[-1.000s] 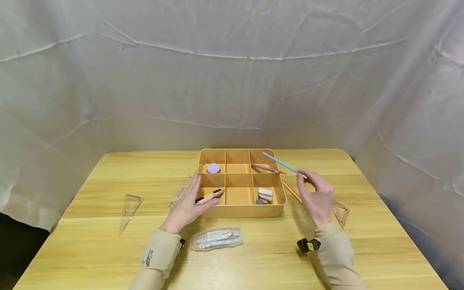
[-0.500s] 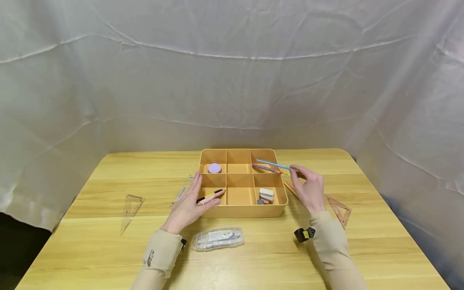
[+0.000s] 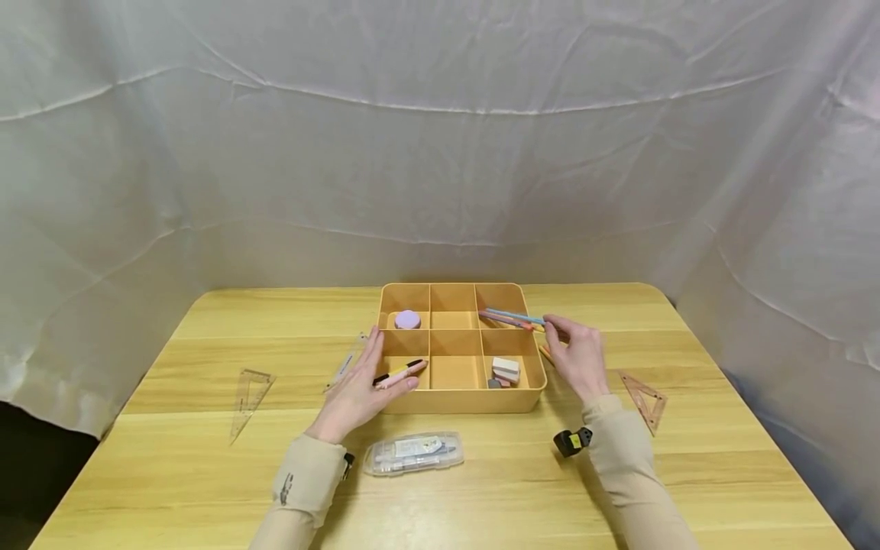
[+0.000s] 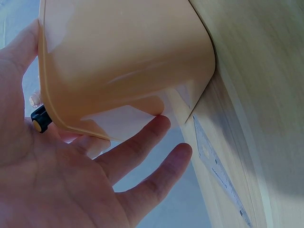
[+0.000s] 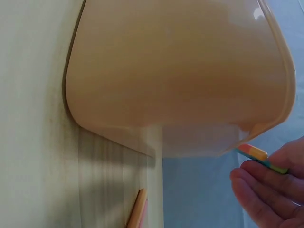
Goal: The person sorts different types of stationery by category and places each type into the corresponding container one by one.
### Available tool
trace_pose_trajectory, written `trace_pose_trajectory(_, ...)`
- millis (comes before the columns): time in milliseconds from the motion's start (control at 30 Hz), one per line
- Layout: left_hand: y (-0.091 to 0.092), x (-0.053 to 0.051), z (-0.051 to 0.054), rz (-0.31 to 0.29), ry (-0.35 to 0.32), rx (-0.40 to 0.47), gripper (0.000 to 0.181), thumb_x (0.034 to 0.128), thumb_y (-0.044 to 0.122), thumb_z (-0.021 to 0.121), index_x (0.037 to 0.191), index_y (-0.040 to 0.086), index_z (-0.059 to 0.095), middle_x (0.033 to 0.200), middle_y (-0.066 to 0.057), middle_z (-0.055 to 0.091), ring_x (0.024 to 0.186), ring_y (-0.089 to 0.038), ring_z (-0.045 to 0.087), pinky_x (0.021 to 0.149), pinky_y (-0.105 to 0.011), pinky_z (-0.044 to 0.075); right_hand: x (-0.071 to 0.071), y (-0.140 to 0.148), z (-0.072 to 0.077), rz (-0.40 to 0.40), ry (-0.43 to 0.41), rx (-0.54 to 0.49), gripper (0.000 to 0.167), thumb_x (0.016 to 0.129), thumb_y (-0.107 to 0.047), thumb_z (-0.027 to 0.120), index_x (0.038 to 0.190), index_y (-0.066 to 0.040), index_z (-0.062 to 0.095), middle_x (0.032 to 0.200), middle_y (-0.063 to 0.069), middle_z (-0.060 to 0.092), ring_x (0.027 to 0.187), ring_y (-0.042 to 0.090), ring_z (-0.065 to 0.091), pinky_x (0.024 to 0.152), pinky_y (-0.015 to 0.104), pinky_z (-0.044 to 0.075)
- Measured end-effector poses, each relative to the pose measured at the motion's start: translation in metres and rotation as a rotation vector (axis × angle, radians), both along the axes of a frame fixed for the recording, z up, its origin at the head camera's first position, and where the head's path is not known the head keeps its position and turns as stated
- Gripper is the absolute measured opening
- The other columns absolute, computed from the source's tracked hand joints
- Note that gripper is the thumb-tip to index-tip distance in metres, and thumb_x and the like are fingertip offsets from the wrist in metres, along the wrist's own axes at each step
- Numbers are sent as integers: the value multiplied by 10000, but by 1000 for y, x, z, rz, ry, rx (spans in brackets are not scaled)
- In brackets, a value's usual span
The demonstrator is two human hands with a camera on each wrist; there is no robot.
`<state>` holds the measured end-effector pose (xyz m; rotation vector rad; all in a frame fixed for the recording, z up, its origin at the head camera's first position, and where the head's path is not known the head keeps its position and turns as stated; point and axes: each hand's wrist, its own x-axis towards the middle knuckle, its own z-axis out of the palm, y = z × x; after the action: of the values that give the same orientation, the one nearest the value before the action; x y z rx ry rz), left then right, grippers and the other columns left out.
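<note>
A tan organizer box [image 3: 457, 401] with several compartments sits mid-table. My right hand [image 3: 577, 357] pinches one end of a blue pencil [image 3: 512, 314] over the box's back right compartment. Beneath it, purple and red pencils [image 3: 507, 319] lean out over the right rim. In the right wrist view, coloured pencil ends [image 5: 256, 153] show beside my fingertips. My left hand [image 3: 354, 396] rests against the box's front left corner, its fingers extended along the outer side and the thumb over the front rim. Pens [image 3: 402, 372] lie in the compartment beside that thumb.
A lilac round object [image 3: 408, 319] and white erasers [image 3: 506, 368] sit in other compartments. A clear case [image 3: 414, 454] lies in front of the box. Triangle rulers [image 3: 250, 393] flank it, one being pinkish [image 3: 646, 401]. An orange pencil [image 3: 546, 353] lies by the right wall.
My right hand has moved left and the blue pencil has come down into the back right compartment, beside the other pencils. The left hand has stayed on the box corner.
</note>
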<state>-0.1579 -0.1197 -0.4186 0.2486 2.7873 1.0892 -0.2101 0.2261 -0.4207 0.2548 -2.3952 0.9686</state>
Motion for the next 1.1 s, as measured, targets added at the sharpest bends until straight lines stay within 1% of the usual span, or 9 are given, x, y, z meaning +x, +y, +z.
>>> trace_pose_trajectory(167, 0, 0, 0, 1, 4, 1, 1049, 927, 585, 627, 1627, 146, -21, 1707, 24, -104, 1574, -373, 66, 1233, -660, 183, 0, -3, 1, -7, -38, 21, 229, 951, -20, 613, 1118, 87, 727, 1016, 285, 743, 832, 402, 757, 711, 481, 626)
trace_pose_trajectory(233, 1, 1, 0, 2, 6, -4, 1050, 927, 585, 627, 1627, 142, -18, 1708, 20, -100, 1574, -371, 65, 1243, -650, 162, 0, -4, 1, -14, -48, 31, 232, 951, -33, 616, 1116, 81, 733, 999, 277, 750, 803, 375, 759, 658, 411, 622)
trace_pose_trajectory(367, 1, 1, 0, 5, 7, -6, 1048, 927, 579, 630, 1626, 145, -19, 1709, 13, -90, 1574, -371, 60, 1252, -639, 143, -1, -5, 1, -20, -74, 41, 242, 961, -55, 604, 1119, 70, 738, 980, 269, 756, 752, 332, 746, 586, 246, 531)
trace_pose_trajectory(467, 1, 1, -1, 5, 7, -3, 1047, 928, 576, 631, 1626, 147, -21, 1710, 12, -89, 1576, -369, 54, 1248, -641, 158, -1, -5, 1, -10, -97, 36, 253, 971, -58, 589, 1134, 77, 728, 990, 275, 753, 719, 311, 727, 566, 188, 491)
trace_pose_trajectory(800, 1, 0, 0, 5, 9, -10, 1046, 931, 574, 628, 1625, 144, -26, 1709, 15, -102, 1579, -358, 36, 1245, -654, 142, -2, -5, 2, 22, -134, 36, 279, 997, -59, 547, 1171, 91, 706, 941, 278, 752, 538, 129, 506, 458, 196, 352)
trace_pose_trajectory(933, 1, 0, 0, 5, 9, -12, 1046, 931, 572, 630, 1625, 145, -27, 1709, 14, -102, 1576, -367, 45, 1241, -660, 150, -1, -5, 3, 22, -175, 44, 307, 1018, -88, 522, 1219, 75, 686, 786, 219, 710, 492, 103, 419, 443, 220, 319)
trace_pose_trajectory(967, 1, 0, 0, 6, 9, -12, 1047, 930, 571, 631, 1625, 146, -27, 1710, 13, -100, 1576, -369, 48, 1240, -660, 152, -1, -5, 3, 19, -190, 44, 319, 1027, -102, 510, 1243, 66, 675, 747, 194, 683, 498, 105, 416, 450, 225, 323)
trace_pose_trajectory(1033, 1, 0, 0, 5, 9, -11, 1047, 931, 569, 632, 1625, 144, -27, 1710, 11, -100, 1576, -369, 49, 1242, -656, 154, 1, -4, 3, 28, -222, 32, 357, 1048, -139, 482, 1310, 52, 630, 822, 217, 702, 553, 198, 578, 529, 278, 494)
trace_pose_trajectory(1100, 1, 0, 0, 3, 10, -8, 1046, 932, 568, 631, 1624, 142, -27, 1710, 9, -101, 1577, -365, 46, 1245, -651, 155, 4, -3, 2, 43, -244, 13, 396, 1068, -172, 451, 1381, 42, 565, 959, 265, 724, 736, 327, 704, 710, 385, 611)
